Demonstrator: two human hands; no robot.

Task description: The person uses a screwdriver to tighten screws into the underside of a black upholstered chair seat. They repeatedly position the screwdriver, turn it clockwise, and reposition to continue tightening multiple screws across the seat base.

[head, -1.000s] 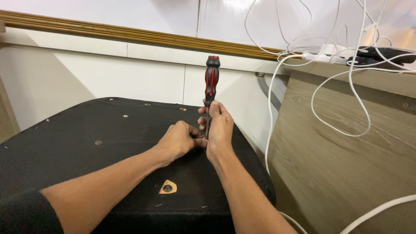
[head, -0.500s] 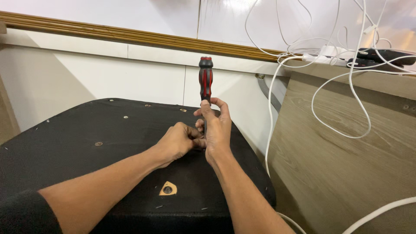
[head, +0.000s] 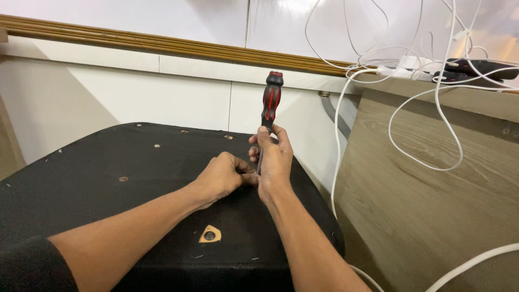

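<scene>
The screwdriver [head: 270, 103] stood nearly upright over the far right part of the black panel [head: 108, 178], its red-and-black handle well above my hands and its shaft running down between them. My right hand [head: 274, 162] was closed on the shaft just under the handle, fingers curled snug around it. My left hand [head: 221, 176] was balled up beside it, fingertips pinched in at the shaft's lower end; whether they held a screw or only steadied the tip I couldn't tell, since the tip itself was hidden. I judged the main risk was the tip slipping sideways and jabbing my left fingers, because my grip sat low and the tall handle could tip. White cables [head: 432, 108] dangled over the wooden board [head: 432, 216] on my right, near enough to snag the handle if it swung that way.
</scene>
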